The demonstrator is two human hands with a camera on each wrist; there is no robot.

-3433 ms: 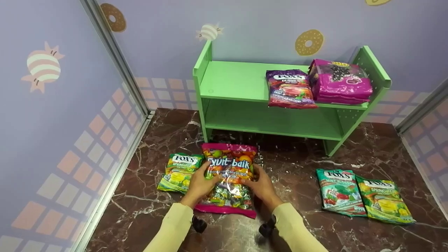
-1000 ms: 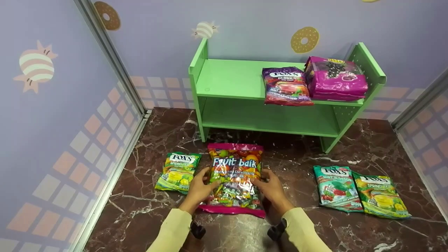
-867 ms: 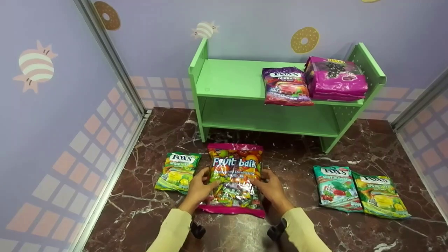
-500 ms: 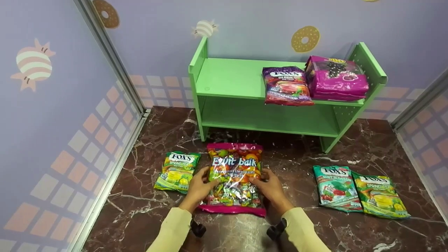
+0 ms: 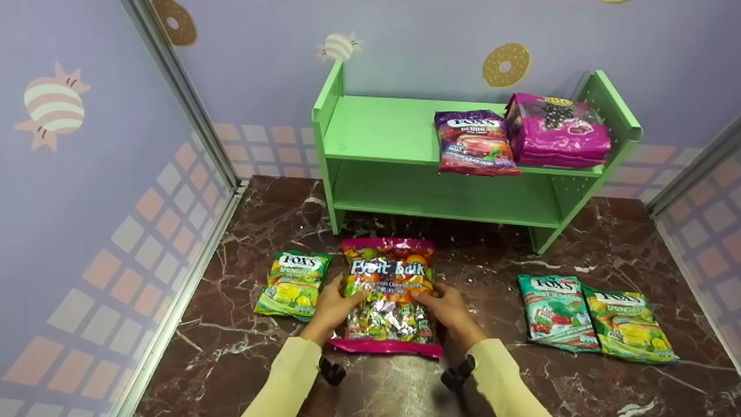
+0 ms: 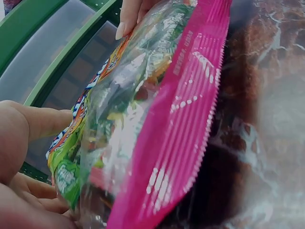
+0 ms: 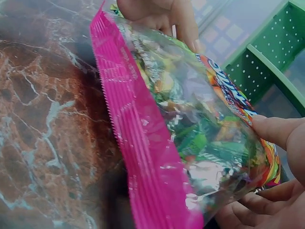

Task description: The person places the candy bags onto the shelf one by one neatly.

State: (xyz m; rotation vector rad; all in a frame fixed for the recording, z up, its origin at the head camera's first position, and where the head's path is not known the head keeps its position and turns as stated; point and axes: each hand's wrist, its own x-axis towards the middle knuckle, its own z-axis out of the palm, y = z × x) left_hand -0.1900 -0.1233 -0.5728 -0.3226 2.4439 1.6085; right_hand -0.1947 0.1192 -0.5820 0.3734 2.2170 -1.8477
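A large bag of fruit chewy candy [image 5: 388,307], with pink sealed ends and a see-through lower half, is held between both hands in front of the shelf. My left hand [image 5: 336,304] grips its left side, thumb on the front and fingers around the edge. On the opposite side my right hand [image 5: 448,307] grips it the same way. The wrist views show the pink seal [image 6: 176,114] and wrapped candies [image 7: 205,129] inside. Right beside my left hand lies a green-yellow Fox's candy bag [image 5: 294,284].
Behind stands a green two-tier shelf [image 5: 382,130]. Its top bears a purple Fox's bag [image 5: 477,142], overhanging the front edge, and a magenta package [image 5: 558,136]. On the marble surface [image 5: 231,370] at right lie a mint Fox's bag [image 5: 558,313] and a yellow-green Fox's bag [image 5: 628,327]. Walls flank both sides.
Over the last few seconds the fruit candy bag has shifted slightly right, away from the Fox's bag at left. Both hands keep their hold. In the last second almost nothing has moved.
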